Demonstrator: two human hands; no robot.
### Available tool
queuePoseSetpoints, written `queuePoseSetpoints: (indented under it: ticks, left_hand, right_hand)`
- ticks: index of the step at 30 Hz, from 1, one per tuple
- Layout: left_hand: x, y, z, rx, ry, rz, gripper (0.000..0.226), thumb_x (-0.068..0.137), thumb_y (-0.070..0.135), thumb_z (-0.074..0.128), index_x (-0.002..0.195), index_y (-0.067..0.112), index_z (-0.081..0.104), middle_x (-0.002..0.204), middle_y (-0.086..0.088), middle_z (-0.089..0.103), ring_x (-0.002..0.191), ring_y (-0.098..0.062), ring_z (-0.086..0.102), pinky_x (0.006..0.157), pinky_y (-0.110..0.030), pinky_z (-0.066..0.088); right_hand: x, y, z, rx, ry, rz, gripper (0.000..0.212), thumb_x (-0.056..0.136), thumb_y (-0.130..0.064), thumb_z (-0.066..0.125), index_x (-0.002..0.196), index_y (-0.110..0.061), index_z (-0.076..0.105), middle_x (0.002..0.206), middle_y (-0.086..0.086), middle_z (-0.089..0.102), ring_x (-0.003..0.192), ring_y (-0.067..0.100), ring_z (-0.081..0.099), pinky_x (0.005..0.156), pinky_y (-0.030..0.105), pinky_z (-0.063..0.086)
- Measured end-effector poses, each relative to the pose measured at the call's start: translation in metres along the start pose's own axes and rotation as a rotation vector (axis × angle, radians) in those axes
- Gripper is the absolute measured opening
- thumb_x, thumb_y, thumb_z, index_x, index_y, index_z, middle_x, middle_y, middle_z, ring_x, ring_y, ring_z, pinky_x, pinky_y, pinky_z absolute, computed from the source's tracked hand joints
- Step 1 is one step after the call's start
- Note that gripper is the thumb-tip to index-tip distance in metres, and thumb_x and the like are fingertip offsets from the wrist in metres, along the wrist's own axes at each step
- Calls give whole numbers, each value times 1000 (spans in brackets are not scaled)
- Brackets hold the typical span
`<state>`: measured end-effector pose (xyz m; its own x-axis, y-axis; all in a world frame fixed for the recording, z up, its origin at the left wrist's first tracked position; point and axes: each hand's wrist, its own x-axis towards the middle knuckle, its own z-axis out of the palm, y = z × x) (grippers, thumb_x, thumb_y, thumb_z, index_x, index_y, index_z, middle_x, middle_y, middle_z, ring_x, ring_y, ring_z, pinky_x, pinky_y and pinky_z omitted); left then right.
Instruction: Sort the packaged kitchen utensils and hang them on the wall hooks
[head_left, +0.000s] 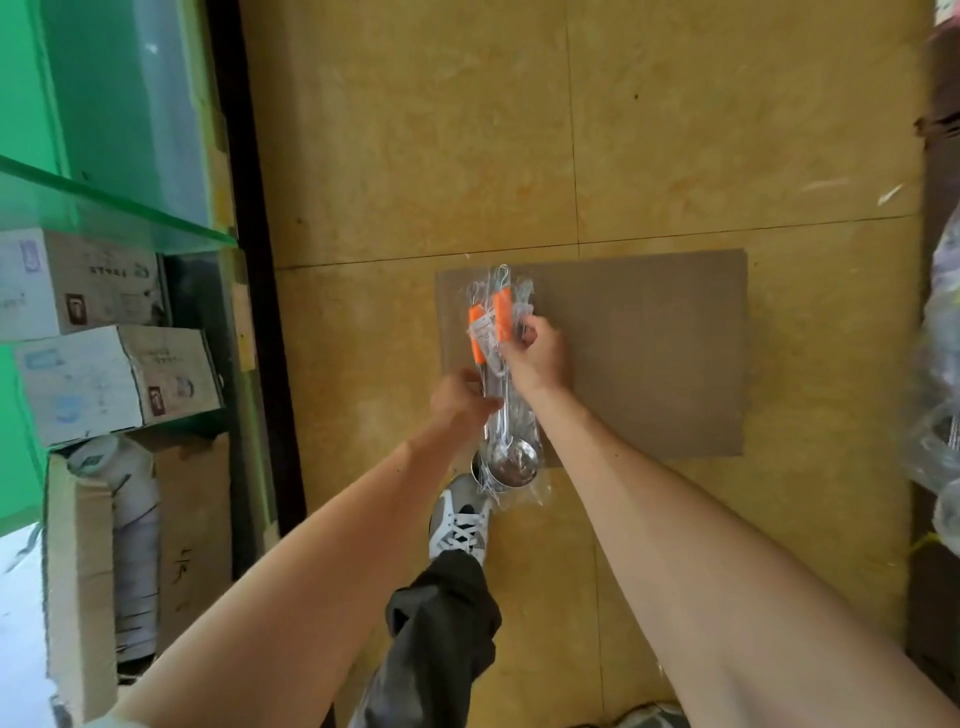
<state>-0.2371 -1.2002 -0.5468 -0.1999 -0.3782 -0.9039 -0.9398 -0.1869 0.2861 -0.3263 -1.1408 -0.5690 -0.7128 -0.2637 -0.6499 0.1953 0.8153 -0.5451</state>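
Observation:
Two packaged ladles (506, 415) in clear plastic bags, steel with orange handle grips (491, 325), are held together above the floor. My left hand (460, 400) grips the steel shafts at mid-length from the left. My right hand (537, 353) pinches the bags near the orange grips from the right. The round ladle bowls (511, 462) hang toward me, over my shoe. No wall hooks are in view.
A brown cardboard sheet (649, 353) lies on the yellow tiled floor (415, 130) under the hands. Shelving with cardboard boxes (119, 384) stands at the left. More plastic-wrapped goods (943, 395) sit at the right edge. My shoe (460, 525) and dark trouser leg are below.

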Motion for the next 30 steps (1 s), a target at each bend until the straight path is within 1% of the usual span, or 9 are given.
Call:
queuePoseSetpoints:
  ticks: [2, 5, 8, 10, 12, 16, 20, 25, 30]
  left_hand:
    - [-3, 7, -4, 39, 17, 11, 52, 86, 20, 73, 133, 12, 52, 122, -9, 64, 99, -22, 62, 77, -25, 48]
    - [-14, 24, -12, 91, 70, 53, 50, 91, 24, 68, 136, 12, 49, 123, -10, 62, 91, -20, 59, 78, -28, 50]
    - [-31, 43, -21, 209, 153, 126, 51, 95, 35, 60, 139, 13, 46, 128, -13, 61, 107, -29, 62, 89, -37, 53]
    - [-48, 61, -23, 312, 200, 192, 55, 96, 44, 52, 142, 16, 41, 129, -14, 60, 110, -32, 61, 91, -42, 53]
    - [-70, 85, -22, 419, 269, 285, 58, 97, 51, 44, 144, 18, 38, 137, -14, 52, 121, -33, 53, 100, -46, 46]
    - [-130, 153, -5, 608, 420, 545, 64, 97, 55, 36, 149, 20, 30, 153, -9, 33, 140, -31, 28, 117, -47, 19]
    - [-203, 215, 37, 733, 464, 801, 69, 96, 60, 32, 152, 20, 25, 159, -10, 22, 146, -29, 17, 120, -50, 9]
    - [-311, 264, 121, 877, 414, 1049, 70, 96, 62, 31, 152, 20, 24, 159, -10, 23, 146, -29, 17, 119, -52, 11]
    - [-432, 284, 221, 997, 358, 1284, 73, 94, 64, 23, 152, 19, 25, 157, -10, 25, 144, -31, 20, 119, -54, 14]
  right_hand:
    - [-4, -4, -7, 8, -6, 1, 39, 86, -27, 73, 121, -13, 64, 102, 7, 68, 88, 26, 66, 78, 47, 56]
    - [-11, -12, -25, -9, -7, 26, 45, 88, -29, 70, 128, -11, 59, 115, 8, 66, 101, 26, 64, 87, 43, 54]
    - [-22, -20, -52, -31, 15, 33, 51, 92, -33, 63, 137, -13, 53, 129, 9, 59, 117, 25, 58, 97, 37, 48]
    - [-30, -28, -80, -72, 52, -5, 50, 95, -36, 57, 139, -13, 51, 135, 11, 56, 124, 26, 53, 101, 36, 43]
    - [-39, -36, -115, -134, 104, -60, 51, 98, -39, 52, 141, -11, 50, 138, 13, 53, 128, 29, 49, 103, 37, 40]
    - [-63, -41, -201, -303, 274, -244, 58, 99, -46, 47, 145, -10, 44, 146, 15, 47, 136, 32, 40, 112, 43, 31]
    - [-99, -29, -295, -361, 500, -322, 62, 98, -49, 48, 144, -9, 45, 148, 19, 44, 135, 37, 41, 112, 49, 32]
    - [-169, 16, -417, -352, 649, -262, 67, 98, -54, 41, 149, -11, 37, 152, 18, 40, 140, 34, 37, 115, 48, 31]
    - [-262, 102, -537, -301, 797, -161, 67, 100, -54, 38, 150, -10, 35, 153, 21, 37, 141, 37, 35, 115, 50, 30]
